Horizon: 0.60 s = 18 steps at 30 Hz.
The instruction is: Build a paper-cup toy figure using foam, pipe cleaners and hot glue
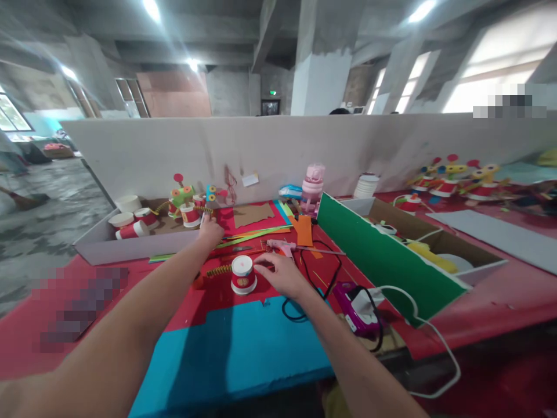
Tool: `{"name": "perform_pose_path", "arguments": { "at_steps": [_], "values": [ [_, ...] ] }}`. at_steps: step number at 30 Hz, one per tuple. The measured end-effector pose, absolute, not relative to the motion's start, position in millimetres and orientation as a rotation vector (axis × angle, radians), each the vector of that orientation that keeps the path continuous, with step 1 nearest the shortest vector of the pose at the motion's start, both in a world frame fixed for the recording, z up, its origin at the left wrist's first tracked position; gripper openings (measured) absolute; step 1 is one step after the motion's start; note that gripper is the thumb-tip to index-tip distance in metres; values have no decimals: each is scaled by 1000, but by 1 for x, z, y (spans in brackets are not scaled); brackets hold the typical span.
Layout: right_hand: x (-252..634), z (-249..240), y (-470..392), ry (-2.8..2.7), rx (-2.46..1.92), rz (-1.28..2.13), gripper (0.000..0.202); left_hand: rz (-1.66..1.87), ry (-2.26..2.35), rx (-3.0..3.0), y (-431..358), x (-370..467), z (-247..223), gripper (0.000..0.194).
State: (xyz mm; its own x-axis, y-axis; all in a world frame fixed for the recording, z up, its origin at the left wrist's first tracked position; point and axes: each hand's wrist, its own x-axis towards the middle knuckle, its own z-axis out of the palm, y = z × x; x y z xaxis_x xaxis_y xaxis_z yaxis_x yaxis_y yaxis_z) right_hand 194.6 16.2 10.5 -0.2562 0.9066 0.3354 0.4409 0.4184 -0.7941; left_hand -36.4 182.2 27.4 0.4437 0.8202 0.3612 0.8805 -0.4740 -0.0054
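Note:
An upside-down paper cup (242, 275) with a red band and white rim stands near the middle of the table, a coiled brown-yellow strip (219, 270) at its left. Close to the cup's right side is my right hand (281, 273), fingers curved and apart, holding nothing visible. My left hand (211, 230) reaches to the open box at the left, beside a finished-looking cup figure (190, 215); its fingers are bent and what they hold, if anything, is too small to tell. A pink glue gun (282, 247) lies behind my right hand.
A white box (139, 246) holds cups and figures at the left. Toward the right are a green-sided box (387, 261), a purple power strip (354, 307) and looping cables. Coloured paper strips (256, 233) lie behind the cup. A white partition (261, 139) bounds the table's back.

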Motion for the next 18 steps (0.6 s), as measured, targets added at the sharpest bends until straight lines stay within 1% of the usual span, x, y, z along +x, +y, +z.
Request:
{"name": "perform_pose_path", "arguments": {
  "at_steps": [4, 8, 10, 13, 15, 16, 18],
  "values": [
    [197, 16, 13, -1855, -1139, 755, 16, -454, -1503, -2528, 189, -33, 20, 47],
    [199, 17, 14, -1853, -1131, 742, 16, -452, -1483, -2537, 191, -35, 37, 43],
    [201, 17, 14, -1826, -1130, 739, 15, -473, -1476, -2503, 186, -39, 52, 37],
    [204, 22, 13, -1746, -1107, 725, 13, -536, -1455, -2415, 161, -49, 78, 18],
    [203, 28, 10, -1681, -1066, 715, 14, -646, -1465, -2370, 129, -52, 92, 9],
    [201, 31, 7, -1656, -1037, 711, 17, -781, -1502, -2376, 110, -52, 97, 9],
    [195, 38, 1, -1640, -961, 701, 26, -1144, -1636, -2487, 68, -46, 100, 17]
  ]
}}
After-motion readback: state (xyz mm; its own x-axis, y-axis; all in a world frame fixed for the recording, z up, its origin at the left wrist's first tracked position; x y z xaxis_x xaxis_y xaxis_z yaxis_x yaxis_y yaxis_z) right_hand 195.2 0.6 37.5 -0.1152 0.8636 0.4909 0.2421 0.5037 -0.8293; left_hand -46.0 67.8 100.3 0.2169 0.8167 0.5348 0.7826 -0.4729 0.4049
